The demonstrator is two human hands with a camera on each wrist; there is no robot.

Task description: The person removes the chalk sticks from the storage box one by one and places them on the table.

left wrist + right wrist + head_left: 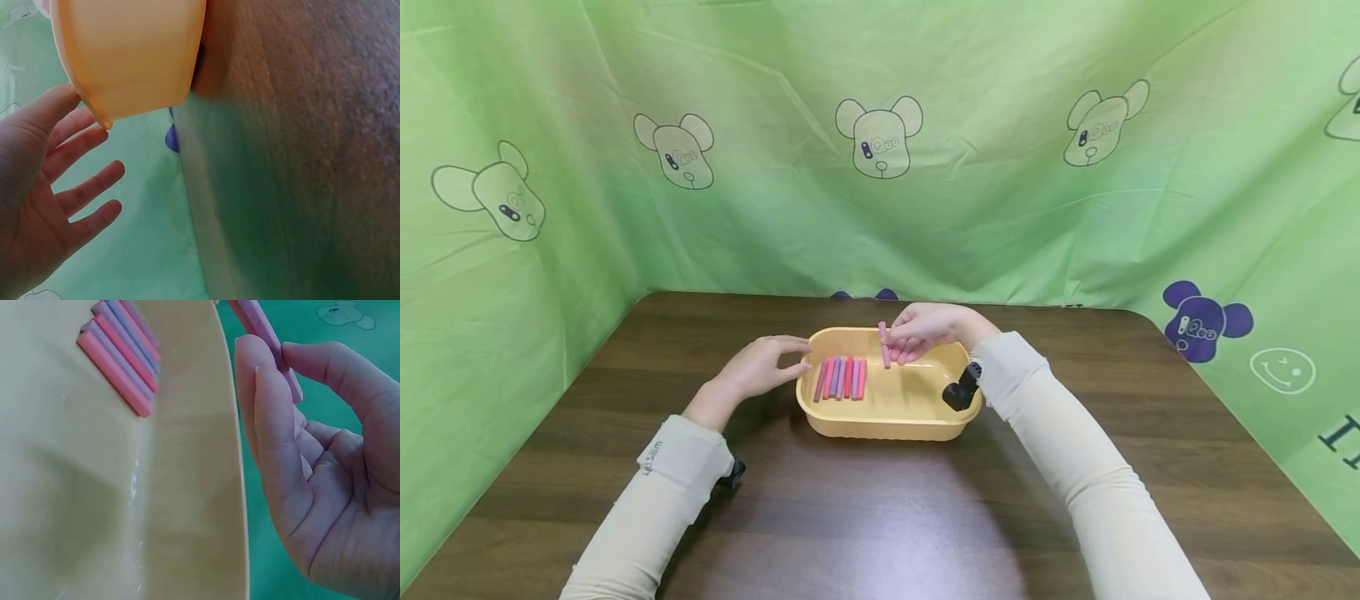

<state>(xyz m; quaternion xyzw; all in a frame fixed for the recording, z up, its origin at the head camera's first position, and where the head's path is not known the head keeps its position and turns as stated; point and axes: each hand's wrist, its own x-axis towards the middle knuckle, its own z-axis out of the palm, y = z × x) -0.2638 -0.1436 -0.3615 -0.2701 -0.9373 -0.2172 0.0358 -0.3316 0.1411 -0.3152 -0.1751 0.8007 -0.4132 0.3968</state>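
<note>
A yellow plastic basin stands on the table. Along its left end lies a row of several pink and purple chalk sticks, side by side on the basin's floor. My right hand pinches one mauve-pink chalk stick between thumb and fingertips, held up over the far side of the basin. At the basin's left end is my left hand, fingers spread and loosely extended. Its thumb and nearest fingertips come right at the rim in the left wrist view.
The dark wooden table reaches out around the basin. Behind it hangs a green cloth with printed bear heads. Black wrist cameras sit at both cuffs, the right camera overlapping the basin's right end.
</note>
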